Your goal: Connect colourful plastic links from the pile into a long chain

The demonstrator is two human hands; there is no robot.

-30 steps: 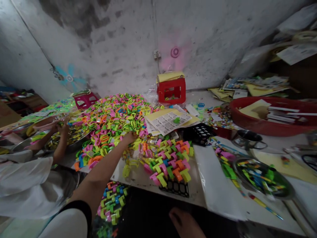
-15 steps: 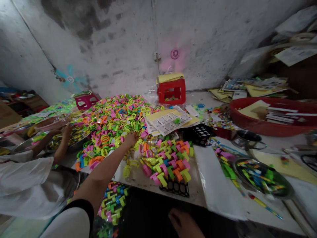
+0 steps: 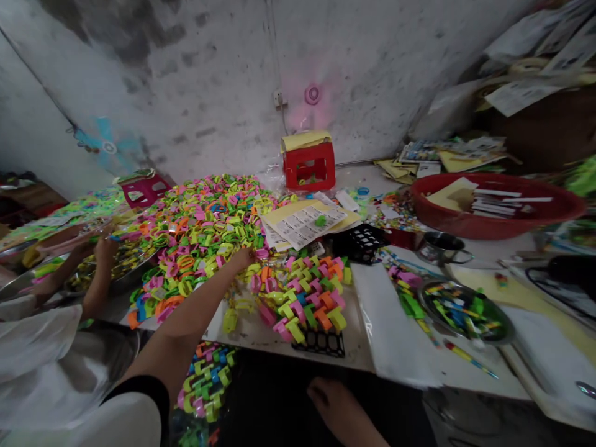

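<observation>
Picking of multicoloured plastic loops (image 3: 218, 226) by the left hand (image 3: 244, 256) is suggested; a secure pinch is called for. Finger state cannot be told, nor the right hand's (image 3: 326, 395).

Single head-worn view, looking forward and down across the worktop (image 3: 356, 338)
The camera sits above the worktop's near side, facing the stained grey wall (image 3: 223, 68) behind it. The left hand (image 3: 243, 256) shows near mid-picture, the right hand (image 3: 328, 396) closer to the camera, by the bottom edge. The view is wide, taking in a co-worker's white sleeve (image 3: 41, 341) at the left and a red basin (image 3: 503, 228) at the right.
</observation>
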